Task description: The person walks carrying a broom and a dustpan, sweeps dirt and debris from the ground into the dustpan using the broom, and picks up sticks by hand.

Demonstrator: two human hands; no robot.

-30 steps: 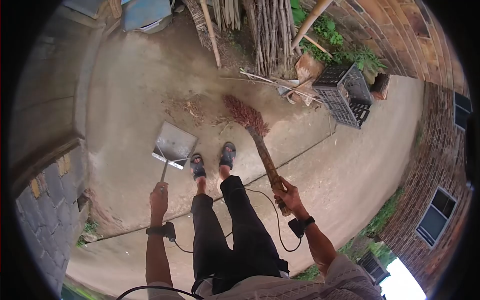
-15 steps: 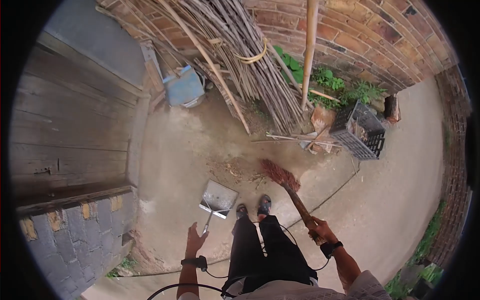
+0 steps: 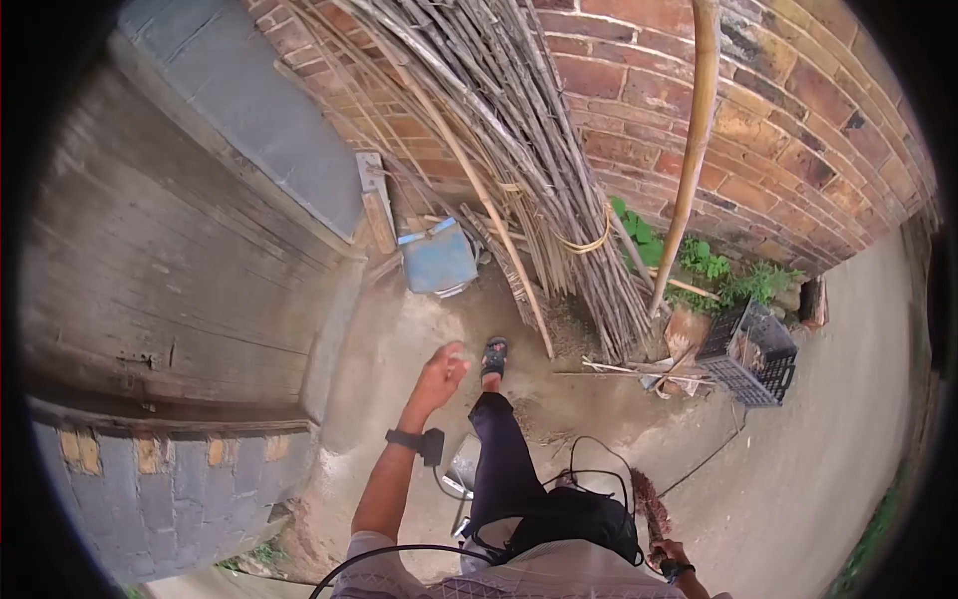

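Observation:
My left hand (image 3: 439, 379) is stretched forward over the concrete, with nothing in it and its fingers loosely bent and slightly apart. Behind it, the metal dustpan (image 3: 462, 465) rests on the ground, partly hidden by my leg. Low on the right, my right hand (image 3: 671, 553) is closed around the handle of a broom. The reddish bristles of the broom (image 3: 649, 491) are beside my hip, partly covered by a black cable. One sandalled foot (image 3: 494, 357) is forward on the ground.
A blue container (image 3: 439, 260) stands by the wooden door (image 3: 190, 250). A tied bundle of sticks (image 3: 559, 170) and a bamboo pole (image 3: 689, 150) lean on the brick wall (image 3: 798, 120). A black crate (image 3: 748, 354) sits at right, near loose sticks and plants.
I have stepped forward, one foot ahead. My left hand has moved up and away from the dustpan's handle. The broom, still in my right hand, is now farther back beside me.

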